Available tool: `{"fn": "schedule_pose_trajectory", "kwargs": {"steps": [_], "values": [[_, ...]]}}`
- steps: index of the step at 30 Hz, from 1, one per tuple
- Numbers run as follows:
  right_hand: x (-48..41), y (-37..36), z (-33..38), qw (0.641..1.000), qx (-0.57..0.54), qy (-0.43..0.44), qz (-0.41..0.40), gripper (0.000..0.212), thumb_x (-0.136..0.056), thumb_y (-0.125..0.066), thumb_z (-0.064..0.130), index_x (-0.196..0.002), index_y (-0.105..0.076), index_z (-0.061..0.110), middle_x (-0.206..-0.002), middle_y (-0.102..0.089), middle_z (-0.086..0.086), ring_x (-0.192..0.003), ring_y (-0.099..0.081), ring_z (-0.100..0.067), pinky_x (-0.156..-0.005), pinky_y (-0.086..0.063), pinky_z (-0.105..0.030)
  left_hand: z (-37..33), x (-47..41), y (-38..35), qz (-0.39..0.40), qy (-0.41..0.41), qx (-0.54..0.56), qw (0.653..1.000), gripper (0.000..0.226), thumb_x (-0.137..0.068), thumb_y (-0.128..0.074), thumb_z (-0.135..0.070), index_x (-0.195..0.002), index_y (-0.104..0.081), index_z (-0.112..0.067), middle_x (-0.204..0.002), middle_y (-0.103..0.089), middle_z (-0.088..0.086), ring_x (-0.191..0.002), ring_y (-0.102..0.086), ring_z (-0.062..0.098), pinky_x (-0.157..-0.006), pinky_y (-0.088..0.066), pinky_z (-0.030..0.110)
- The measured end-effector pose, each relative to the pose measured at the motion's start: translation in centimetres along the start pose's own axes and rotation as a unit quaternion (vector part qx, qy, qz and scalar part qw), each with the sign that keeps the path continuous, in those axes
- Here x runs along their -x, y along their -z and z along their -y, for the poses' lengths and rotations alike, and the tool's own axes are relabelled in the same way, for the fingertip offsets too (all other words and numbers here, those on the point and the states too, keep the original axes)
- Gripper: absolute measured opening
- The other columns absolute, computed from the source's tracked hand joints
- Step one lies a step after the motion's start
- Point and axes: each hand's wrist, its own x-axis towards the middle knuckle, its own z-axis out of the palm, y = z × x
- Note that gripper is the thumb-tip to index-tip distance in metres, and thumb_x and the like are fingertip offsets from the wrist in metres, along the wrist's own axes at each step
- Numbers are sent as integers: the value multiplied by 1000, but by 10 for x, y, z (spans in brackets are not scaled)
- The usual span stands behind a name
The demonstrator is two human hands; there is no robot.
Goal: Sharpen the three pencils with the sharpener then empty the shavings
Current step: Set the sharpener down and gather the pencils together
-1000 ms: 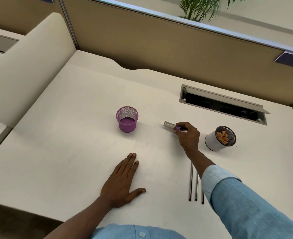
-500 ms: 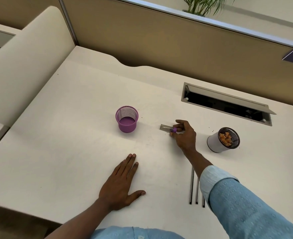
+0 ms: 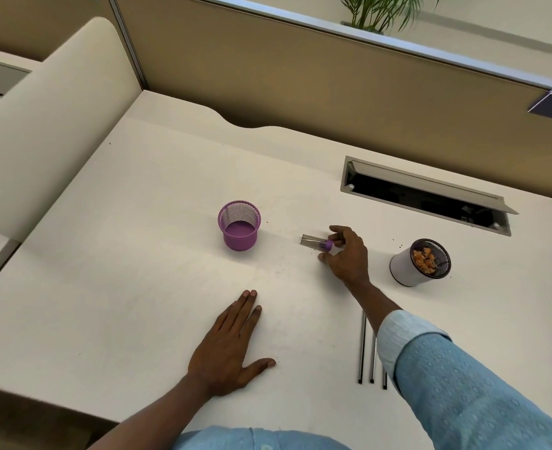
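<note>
A small clear sharpener (image 3: 315,242) with a purple cap lies on its side on the desk (image 3: 138,287), at mid-table. My right hand (image 3: 346,254) rests over its purple end, fingers curled on it. Three dark pencils (image 3: 367,352) lie side by side near the front edge, partly hidden under my right sleeve. My left hand (image 3: 232,345) lies flat on the desk, palm down, fingers apart, holding nothing. A white cup (image 3: 419,263) to the right holds orange shavings.
An empty purple mesh cup (image 3: 239,224) stands left of the sharpener. An open cable slot (image 3: 424,196) is set into the desk at the back right. Tan partition walls close the back and left.
My right hand has lowered the sharpener toward the desk and shifted it slightly left. The left hand has stayed flat in place.
</note>
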Motion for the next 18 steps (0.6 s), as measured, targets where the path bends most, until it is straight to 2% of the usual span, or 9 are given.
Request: {"fn": "schedule_pose_trajectory", "kwargs": {"steps": [4,7,11,13,15,18], "values": [[8,11,-4,1000,7,-11,-15,77,-62,-94,10,-131,-63,23,-107,-70,5,-102,-58,-21,-87,-46,-30,-1,0,-1,-10,-3,1,1000,101,-97,-45,-81,-167,-28,-10,-180,-7,8,-168,-5,24,-130,-19,41],[24,26,-7,998,37,11,-41,67,-69,-93,14,-128,-63,23,-107,-70,6,-99,-61,-20,-82,-41,-27,-1,0,-2,-13,0,5,1000,102,-97,-44,-82,-168,-26,-10,-180,-5,7,-168,-5,23,-130,-20,42],[54,53,-9,995,18,6,-94,53,-76,-89,14,-124,-67,20,-103,-72,5,-90,-64,-16,-78,-49,-29,0,0,-6,-31,1,0,1000,102,-96,-48,-81,-165,-31,-8,-180,-10,9,-167,-9,25,-130,-21,42],[73,68,-10,993,-4,-17,-117,47,-79,-88,13,-121,-69,21,-100,-74,6,-89,-66,-15,-76,-54,-31,-3,-3,-11,-39,13,3,999,98,-95,-55,-77,-161,-40,-5,-178,-19,13,-166,-16,29,-129,-24,44],[94,80,-14,990,-20,-39,-133,41,-81,-85,11,-117,-70,22,-99,-75,6,-88,-68,-15,-75,-56,-32,-13,-12,-15,-52,47,22,997,84,-94,-63,-68,-150,-51,-6,-172,-32,16,-161,-29,34,-126,-32,48],[123,93,-22,983,-34,-95,-152,36,-82,-83,8,-113,-71,21,-96,-75,6,-87,-70,-17,-80,-57,-33,-38,-32,-13,-71,93,83,990,47,-91,-74,-46,-123,-65,-12,-152,-53,10,-143,-47,33,-112,-47,47]]}}
